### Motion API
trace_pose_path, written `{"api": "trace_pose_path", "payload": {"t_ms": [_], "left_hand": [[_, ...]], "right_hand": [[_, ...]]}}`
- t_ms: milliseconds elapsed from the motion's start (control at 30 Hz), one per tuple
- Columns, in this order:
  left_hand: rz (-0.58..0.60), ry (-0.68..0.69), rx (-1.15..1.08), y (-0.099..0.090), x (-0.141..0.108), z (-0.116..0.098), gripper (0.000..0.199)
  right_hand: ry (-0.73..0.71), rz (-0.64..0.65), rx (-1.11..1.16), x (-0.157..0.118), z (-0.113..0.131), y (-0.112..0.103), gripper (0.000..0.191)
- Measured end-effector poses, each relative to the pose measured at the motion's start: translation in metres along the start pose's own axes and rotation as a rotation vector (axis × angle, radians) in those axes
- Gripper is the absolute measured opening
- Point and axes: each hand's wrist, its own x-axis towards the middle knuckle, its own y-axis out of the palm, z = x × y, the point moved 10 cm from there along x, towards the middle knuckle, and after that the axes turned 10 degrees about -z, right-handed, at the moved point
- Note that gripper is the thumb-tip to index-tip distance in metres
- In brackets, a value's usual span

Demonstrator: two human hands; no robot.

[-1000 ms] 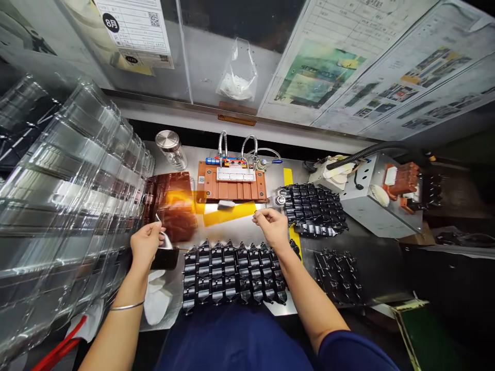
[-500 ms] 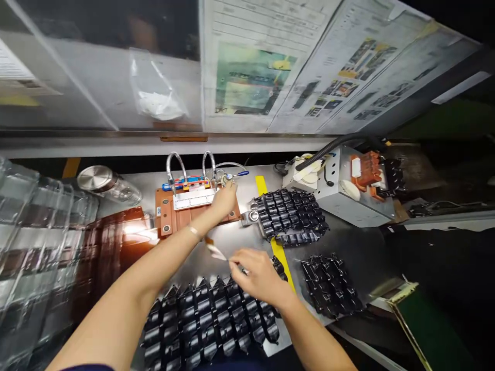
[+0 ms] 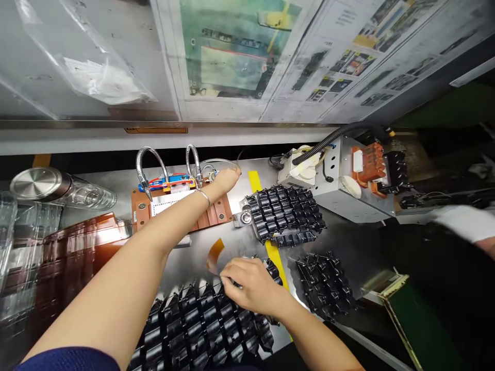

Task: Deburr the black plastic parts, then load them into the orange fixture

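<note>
My left hand (image 3: 228,179) is closed at the right rear of a brown fixture (image 3: 209,219), on the end of a lever whose blue handle is hidden under the fingers. A white perforated plate (image 3: 164,202) lies on the fixture, partly behind my left forearm. My right hand (image 3: 249,283) pinches one end of a curved amber strip (image 3: 215,253), above the front rows of black parts (image 3: 209,322).
Another stack of black parts (image 3: 286,211) sits right of the fixture, a smaller group (image 3: 327,283) nearer. A glass bottle (image 3: 88,196) and clear trays (image 3: 27,247) stand left, a metal box (image 3: 336,180) at the back right. At the far right, a person's white sleeve (image 3: 460,221) shows.
The view has shifted closer to the rear panel. My left hand has moved the lever toward the back right, covering its blue handle. The amber strip has swung upright, and a person's sleeve has appeared at right.
</note>
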Motion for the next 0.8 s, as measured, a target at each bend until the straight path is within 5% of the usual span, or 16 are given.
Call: {"api": "trace_pose_path", "payload": {"t_ms": [167, 267, 400, 467, 533, 600, 800], "left_hand": [[0.034, 0.004, -0.205, -0.011, -0.030, -0.013, 0.036], [0.072, -0.010, -0.381, -0.025, -0.077, -0.010, 0.034], [0.245, -0.025, -0.653, -0.034, -0.181, 0.027, 0.065], [0.301, -0.214, -1.034, -0.033, -0.227, 0.061, 0.074], [0.186, -0.523, -1.393, -0.030, -0.258, 0.102, 0.056], [0.019, -0.769, -1.529, -0.024, -0.275, 0.131, 0.040], [-0.341, -1.151, -1.306, -0.013, -0.275, 0.165, 0.015]], "right_hand": [[-0.093, 0.143, 0.088, 0.022, 0.025, 0.010, 0.016], [-0.086, 0.146, 0.269, 0.038, 0.027, 0.004, 0.015], [0.274, -0.094, 0.501, 0.064, -0.034, 0.003, 0.012], [0.588, -0.249, 0.662, 0.064, -0.083, 0.021, 0.009], [0.803, -0.364, 0.777, 0.060, -0.117, 0.047, 0.015], [0.893, -0.426, 0.807, 0.060, -0.136, 0.070, 0.019], [1.028, -0.478, 0.798, 0.059, -0.156, 0.101, 0.020]]}}
